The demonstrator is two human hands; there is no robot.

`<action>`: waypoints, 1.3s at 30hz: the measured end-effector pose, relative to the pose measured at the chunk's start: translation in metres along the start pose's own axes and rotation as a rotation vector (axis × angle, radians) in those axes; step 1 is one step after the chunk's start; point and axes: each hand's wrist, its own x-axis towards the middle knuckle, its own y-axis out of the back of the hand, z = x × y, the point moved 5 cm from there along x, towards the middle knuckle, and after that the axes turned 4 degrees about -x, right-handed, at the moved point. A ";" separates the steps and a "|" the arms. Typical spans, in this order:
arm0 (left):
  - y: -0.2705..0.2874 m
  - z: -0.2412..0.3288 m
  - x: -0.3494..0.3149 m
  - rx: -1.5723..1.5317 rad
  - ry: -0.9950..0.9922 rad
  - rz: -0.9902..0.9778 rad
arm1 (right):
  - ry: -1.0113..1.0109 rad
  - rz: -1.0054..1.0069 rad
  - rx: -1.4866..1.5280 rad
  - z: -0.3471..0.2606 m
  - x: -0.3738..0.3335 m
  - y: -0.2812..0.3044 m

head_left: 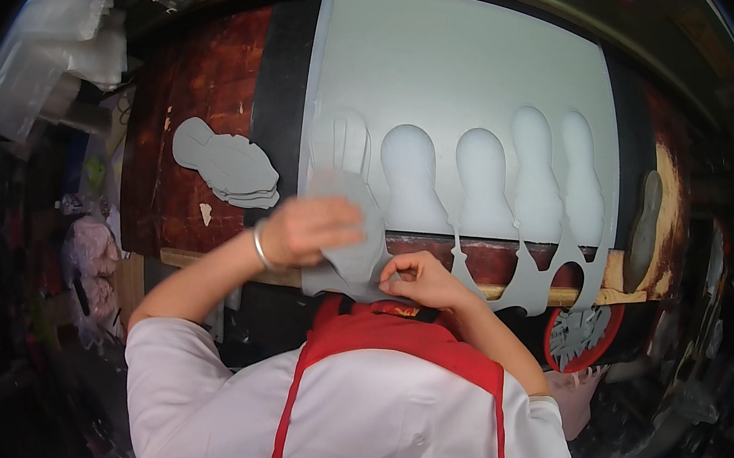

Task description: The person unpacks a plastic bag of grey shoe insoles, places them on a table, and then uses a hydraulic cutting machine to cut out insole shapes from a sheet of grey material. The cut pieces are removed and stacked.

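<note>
A thin grey sheet [530,282] lies over a pale board, with several sole-shaped openings; its front strips extend past the board's edge. My left hand [318,228], with a bracelet on the wrist, is over the sheet's left part, its fingers smeared by motion. Under and beyond it lie grey sole-shaped pieces [353,151], partly overlapping; whether the hand grips one is hidden by blur. My right hand [420,279] is closed in a pinch at the sheet's front edge, close to my apron. Farther left rests a stack of grey sole-shaped pieces [226,165].
Beneath everything is a reddish-brown worn table [215,61] with a wooden front edge. A dark, elongated sole-like piece [644,231] lies at right. Below the right edge stands a red bin [612,331] of grey scraps. Clear plastic bags [63,9] hang at far left.
</note>
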 end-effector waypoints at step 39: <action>0.002 0.014 -0.104 0.315 1.092 0.382 | 0.133 1.640 -0.551 0.083 -0.261 0.291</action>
